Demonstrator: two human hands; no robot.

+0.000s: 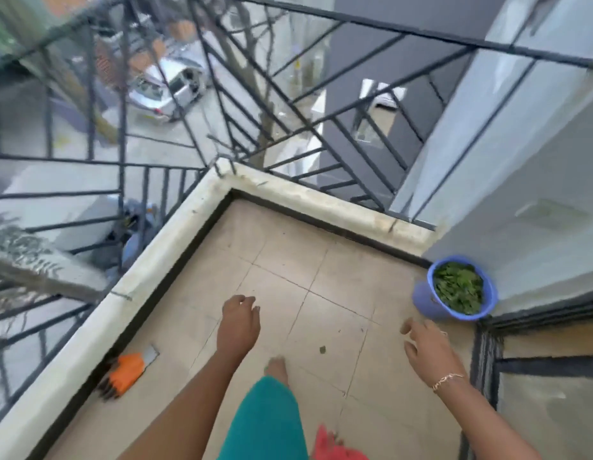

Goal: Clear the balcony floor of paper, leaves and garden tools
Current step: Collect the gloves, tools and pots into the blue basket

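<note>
- 2 hands in view, both empty, both in the air over the floor [288, 260]
- left hand [238, 327]: fingers loosely bent, touching nothing
- right hand [427, 350]: fingers spread and relaxed, touching nothing; thin bracelet [447, 380] on the wrist; fingertips near the bucket, not on it
- 1 bare foot [276, 368] on the tiles between the two arms
- 1 leaf scrap [322, 349]: small, dark green, on a tile between the hands, near the foot
- 1 bucket [422, 302]: blue, on the floor in the corner against the wall, just beyond the right hand; leaves [457, 287] fill it, a green shredded-looking mass
- 1 garden tool [127, 371]: orange body, dark prongs at one end, flat grey blade at the other; lies on the floor tight against the kerb [175, 240], left of the left arm; blurred, exact type unclear
- 1 red item [334, 446] at the bottom edge, cut off, can't tell what
- floor: beige tiles, a few dark specks
- black railing [403, 34] on the kerb; 1 silver car [169, 91] on the street below
</note>
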